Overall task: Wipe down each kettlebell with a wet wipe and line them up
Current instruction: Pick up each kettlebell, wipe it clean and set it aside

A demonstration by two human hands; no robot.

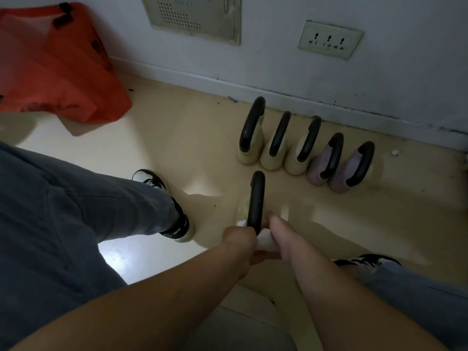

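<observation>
Left hand [240,240] is wrapped round the near end of the kettlebell [255,198] handle, and the right hand [279,234] has the wipe [266,241] pinched right up against that same spot. The kettlebell sits on the floor [190,138], near a row [272,159] of five others along the wall [278,72]: three cream, two purple.

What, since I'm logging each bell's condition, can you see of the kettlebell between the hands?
The kettlebell has a pale cream body, blurred and close in colour to the floor, and a thick black loop handle that looks matte. It stands upright, alone in front of the row of five kettlebells by the wall. The left hand grips the handle's near end; the right hand holds a white wet wipe against it.
</observation>
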